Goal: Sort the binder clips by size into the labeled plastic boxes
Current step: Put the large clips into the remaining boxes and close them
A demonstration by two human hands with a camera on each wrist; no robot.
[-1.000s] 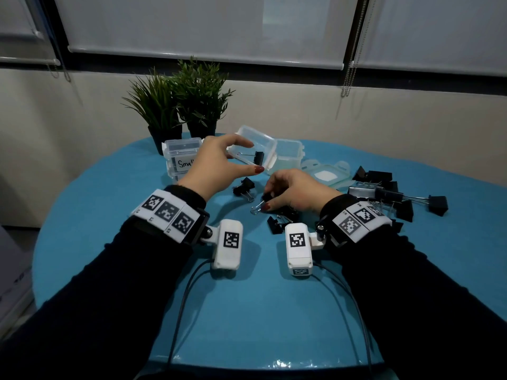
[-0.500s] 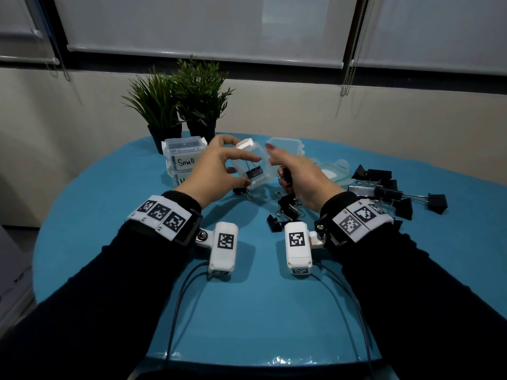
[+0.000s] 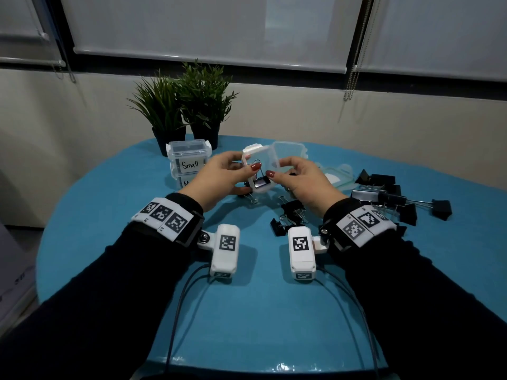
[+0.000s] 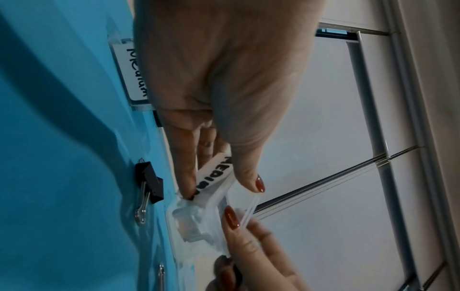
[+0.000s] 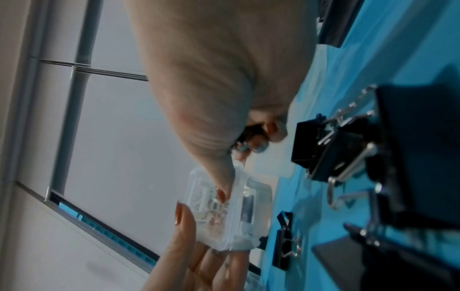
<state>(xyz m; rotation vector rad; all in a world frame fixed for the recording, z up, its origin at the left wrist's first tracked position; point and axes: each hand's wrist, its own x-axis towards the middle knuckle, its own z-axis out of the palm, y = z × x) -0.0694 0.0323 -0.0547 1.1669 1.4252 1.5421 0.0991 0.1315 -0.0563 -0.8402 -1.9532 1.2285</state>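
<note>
The left hand point(image 3: 219, 174) hides most of the second label point(image 3: 186, 183), at 6 o'clock under the Small box point(image 3: 189, 157).

two plants point(image 3: 186, 105), two stacked boxes point(image 3: 188, 163)

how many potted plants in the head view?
2. The left plant and the right plant stand side by side at the far edge of the table, behind the stacked boxes. None appear hidden.
</note>
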